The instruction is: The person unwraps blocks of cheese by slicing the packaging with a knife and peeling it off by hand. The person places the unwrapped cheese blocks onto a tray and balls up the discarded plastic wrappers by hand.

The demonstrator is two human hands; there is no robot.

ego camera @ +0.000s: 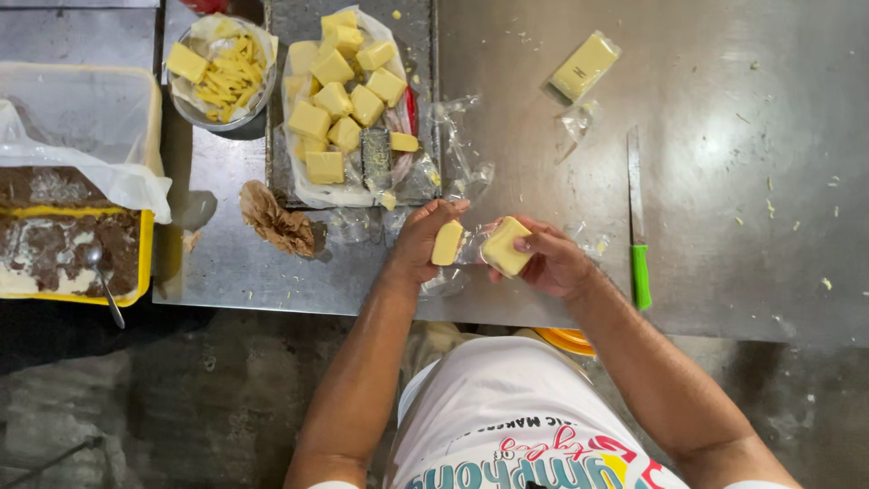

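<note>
Metal bowl (262, 100): grated cheese plus one block | tray (425, 172): about twelve cheese blocks (333, 100) | your left hand (421, 240) pinches a cheese piece (446, 244), right hand (552, 263) grips another block (504, 246), above table edge | one knife (636, 217)

Pale yellow block (505, 246) in the right hand (554, 263); matching pale yellow slice (446, 243) in the left hand (424, 240). Far pile of cubes (339, 95): same pale yellow. Knife (637, 217): bright green handle, grey blade. Bench (724, 109): dull grey metal, flecked with yellow crumbs. Left tray (143, 258): yellow rim, brown contents with white patches.
</note>
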